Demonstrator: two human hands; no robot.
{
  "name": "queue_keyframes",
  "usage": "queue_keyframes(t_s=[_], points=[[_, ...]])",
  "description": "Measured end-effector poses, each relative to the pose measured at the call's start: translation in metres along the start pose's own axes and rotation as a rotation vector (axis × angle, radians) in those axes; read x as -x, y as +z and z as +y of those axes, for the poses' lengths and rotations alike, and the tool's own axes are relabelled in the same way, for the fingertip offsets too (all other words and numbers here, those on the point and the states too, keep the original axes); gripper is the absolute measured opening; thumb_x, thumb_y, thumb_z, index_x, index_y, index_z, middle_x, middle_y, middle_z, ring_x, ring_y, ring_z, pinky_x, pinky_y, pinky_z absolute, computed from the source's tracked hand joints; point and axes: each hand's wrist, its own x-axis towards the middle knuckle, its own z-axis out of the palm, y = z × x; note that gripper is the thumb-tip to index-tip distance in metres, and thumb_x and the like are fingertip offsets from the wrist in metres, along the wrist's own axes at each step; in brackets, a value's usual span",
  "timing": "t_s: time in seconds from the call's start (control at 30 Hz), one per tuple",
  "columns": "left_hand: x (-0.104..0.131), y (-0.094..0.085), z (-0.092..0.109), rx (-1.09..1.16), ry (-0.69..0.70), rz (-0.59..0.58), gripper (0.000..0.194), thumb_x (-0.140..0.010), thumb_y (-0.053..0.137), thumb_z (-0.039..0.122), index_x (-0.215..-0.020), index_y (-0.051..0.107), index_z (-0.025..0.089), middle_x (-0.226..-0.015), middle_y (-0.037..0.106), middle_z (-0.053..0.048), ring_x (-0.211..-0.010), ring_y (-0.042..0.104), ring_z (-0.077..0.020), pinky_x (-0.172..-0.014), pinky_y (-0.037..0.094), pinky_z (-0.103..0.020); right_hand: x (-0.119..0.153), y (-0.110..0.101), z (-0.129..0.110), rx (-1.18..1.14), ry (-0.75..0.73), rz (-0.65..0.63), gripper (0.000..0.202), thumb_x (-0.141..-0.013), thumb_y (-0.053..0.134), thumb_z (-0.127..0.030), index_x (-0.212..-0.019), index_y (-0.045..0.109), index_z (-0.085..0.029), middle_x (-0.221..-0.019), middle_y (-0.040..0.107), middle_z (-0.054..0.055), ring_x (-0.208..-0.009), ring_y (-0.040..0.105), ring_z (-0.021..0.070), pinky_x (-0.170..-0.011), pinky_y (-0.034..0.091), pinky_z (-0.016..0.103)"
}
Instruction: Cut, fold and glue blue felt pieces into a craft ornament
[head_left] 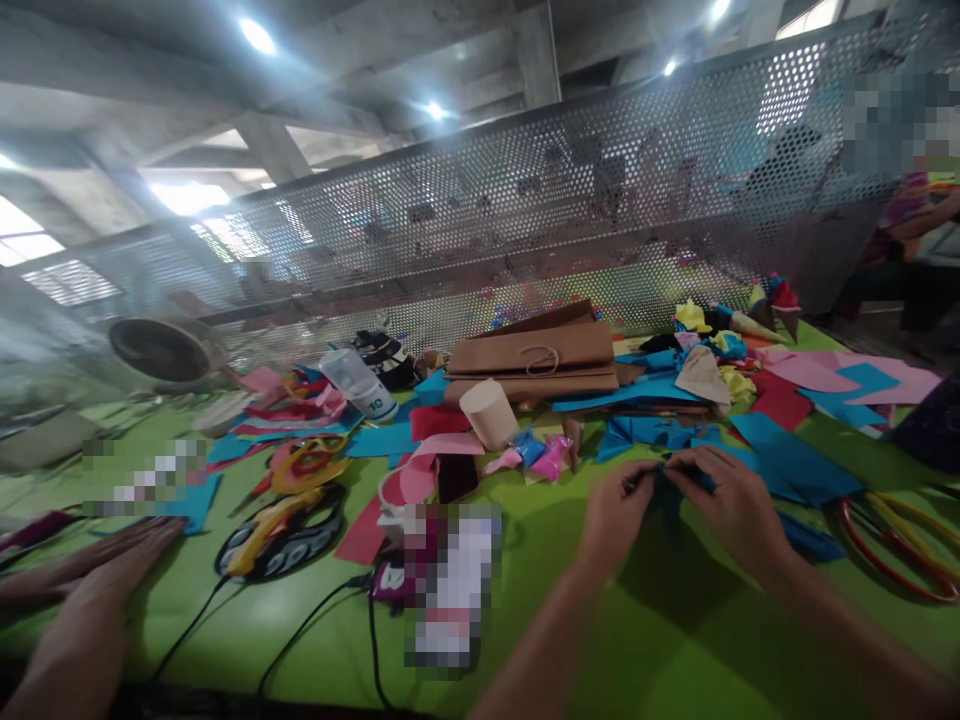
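Note:
At the right of the head view, my left hand [616, 505] and my right hand [731, 500] meet over the green table. Both have fingers pinched on a small piece of blue felt-like sheet [670, 505], which hangs dark and blurred between them. Fingers cover much of it, so its shape is unclear. Just behind my hands lie crumpled blue scraps [652, 435]. A larger blue sheet [787, 460] lies beyond my right hand, to its right. Left of them are a small blue bundle [529, 447] and a pink bundle [553, 458].
A yellow glue gun [259, 530] rests on a black stand. A blurred phone-like object [454, 590] lies beside cables. Behind are a beige roll [487, 413], folded brown sheets [532, 360] and a plastic cup [360, 385]. Scissors [892, 550] lie right; a co-worker's hands [139, 555] are left.

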Motion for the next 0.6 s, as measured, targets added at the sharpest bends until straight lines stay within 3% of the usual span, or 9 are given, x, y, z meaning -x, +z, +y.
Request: queue_keyframes(t_s=[0.13, 0.37, 0.6], points=[[0.0017, 0.0006, 0.0085, 0.045, -0.065, -0.024, 0.026, -0.086, 0.068, 0.032, -0.106, 0.076, 0.018, -0.102, 0.078, -0.009, -0.094, 0.07, -0.0244, -0.086, 0.054, -0.036, 0.0008, 0.0003, -0.0028, -0.022, 0.017, 0.01, 0.009, -0.098, 0.061, -0.032, -0.093, 0.065, -0.025, -0.091, 0.071, 0.003, -0.086, 0.066, 0.0239, -0.075, 0.049, 0.036], [-0.0021, 0.0013, 0.005, 0.103, -0.054, -0.002, 0.021, -0.083, 0.065, 0.019, -0.1, 0.077, 0.017, -0.098, 0.078, -0.007, -0.092, 0.07, -0.0222, -0.087, 0.053, -0.035, 0.0003, 0.0009, -0.0005, -0.088, 0.029, 0.011, 0.006, -0.096, 0.064, -0.032, -0.095, 0.066, -0.026, -0.092, 0.072, 0.002, -0.088, 0.067, 0.0225, -0.076, 0.05, 0.034], [-0.0023, 0.0013, 0.01, 0.154, -0.079, 0.05, 0.016, -0.081, 0.07, 0.025, -0.093, 0.078, 0.018, -0.091, 0.078, -0.006, -0.086, 0.069, -0.022, -0.084, 0.052, -0.035, -0.0002, 0.0013, -0.0012, -0.119, 0.03, -0.017, 0.007, -0.097, 0.062, -0.031, -0.096, 0.068, -0.027, -0.093, 0.072, 0.003, -0.088, 0.068, 0.0231, -0.077, 0.052, 0.034]])
